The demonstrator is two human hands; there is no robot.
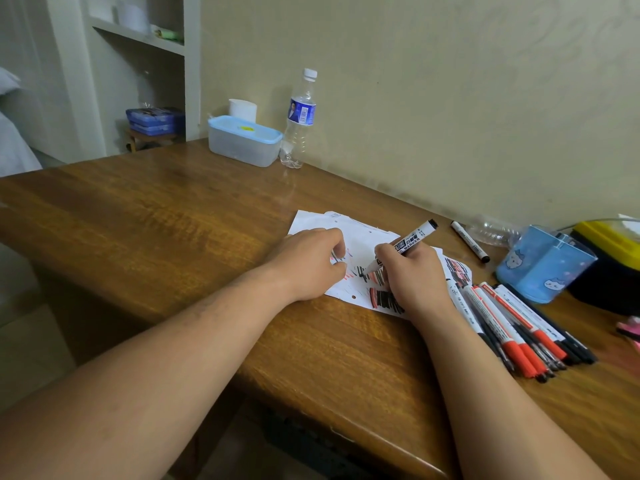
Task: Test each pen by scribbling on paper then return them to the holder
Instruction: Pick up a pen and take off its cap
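Note:
My right hand (412, 271) grips a white marker with a black end (412, 239), its tip down on the white paper (360, 237), which carries red and black scribbles. My left hand (308, 261) rests on the paper's left part with its fingers curled, and whether it holds anything is hidden. Several red and black pens (512, 323) lie in a bunch to the right of the paper. One more black-capped marker (469, 241) lies alone behind them. The blue pen holder (543, 265) stands at the right, with no pens showing in it.
A clear lidded box (244, 140), a white cup (242, 109) and a water bottle (300, 119) stand at the back of the wooden table (156, 220). A crushed clear bottle (493, 230) and a yellow-and-black box (613, 261) sit by the wall at right.

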